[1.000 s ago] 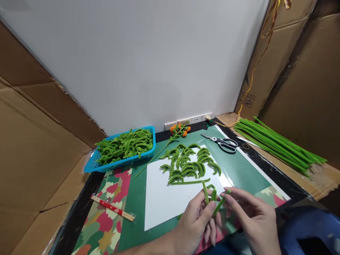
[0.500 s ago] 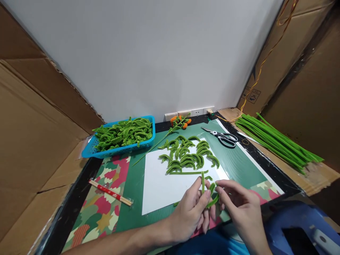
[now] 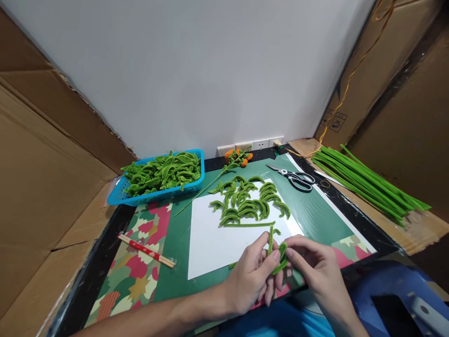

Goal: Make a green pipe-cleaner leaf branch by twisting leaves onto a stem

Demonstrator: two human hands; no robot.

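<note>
My left hand [image 3: 254, 274] is closed on a green fuzzy stem [image 3: 271, 238] that sticks up from its fingers. Between both hands is a bent loop of green stem [image 3: 280, 267], pinched by my left thumb and by the fingertips of my right hand [image 3: 315, 267]. Beyond the hands, many curved green pieces [image 3: 248, 209] lie in rows on a white sheet [image 3: 206, 243]. One straight green stem [image 3: 245, 225] lies just in front of them.
A blue basket [image 3: 168, 188] of green pieces stands at the left back. Wrapped chopsticks [image 3: 145, 250], an orange-flowered stem [image 3: 229, 166], black-handled scissors [image 3: 298, 180] and a bundle of long green stems [image 3: 368, 187] lie around. Cardboard walls flank the table.
The loop between my hands has been drawn in tighter, and my right fingertips sit closer to my left thumb. The view has shifted slightly.
</note>
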